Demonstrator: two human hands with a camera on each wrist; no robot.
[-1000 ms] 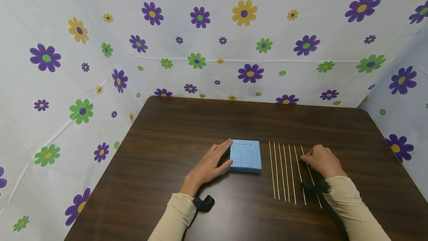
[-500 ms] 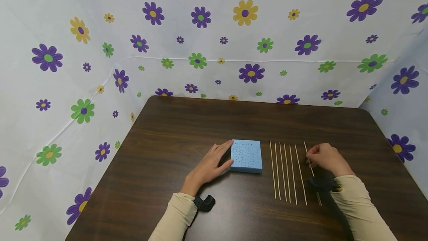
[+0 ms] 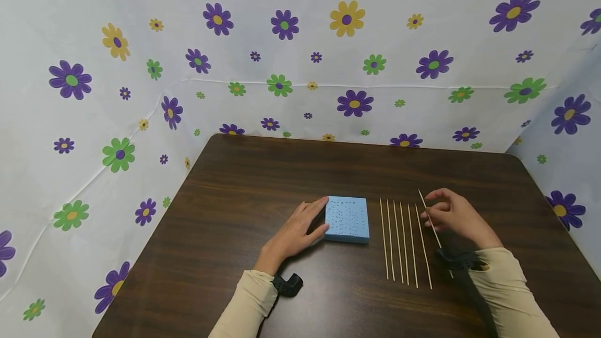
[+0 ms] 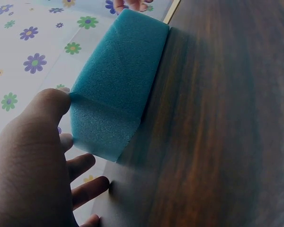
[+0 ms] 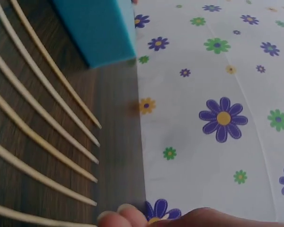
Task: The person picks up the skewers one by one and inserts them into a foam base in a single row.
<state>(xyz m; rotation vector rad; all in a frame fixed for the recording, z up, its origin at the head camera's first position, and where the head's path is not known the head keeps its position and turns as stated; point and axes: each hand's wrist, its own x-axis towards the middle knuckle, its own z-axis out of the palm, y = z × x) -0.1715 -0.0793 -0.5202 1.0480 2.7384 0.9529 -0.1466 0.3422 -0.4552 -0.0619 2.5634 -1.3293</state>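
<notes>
A light blue foam block (image 3: 347, 218) dotted with small holes lies flat on the table. My left hand (image 3: 293, 233) rests against its left side, fingers extended; the left wrist view shows the thumb touching the block (image 4: 123, 66). My right hand (image 3: 457, 218) pinches a thin wooden skewer (image 3: 422, 198) between thumb and fingers, the skewer slanting with its far tip beyond the hand. Several more skewers (image 3: 398, 244) lie side by side between the block and my right hand. In the right wrist view only fingertips (image 5: 125, 216) show at the bottom edge.
The dark wooden table (image 3: 263, 166) has a flower-printed white sheet (image 3: 305, 72) hanging behind it and at both sides. Each wrist carries a black strap-on camera (image 3: 287, 285), with a cable trailing along the arm.
My right hand has picked the rightmost skewer up from the table and shifted it slightly; its far tip now reaches further back. My left hand and the foam block have stayed in place.
</notes>
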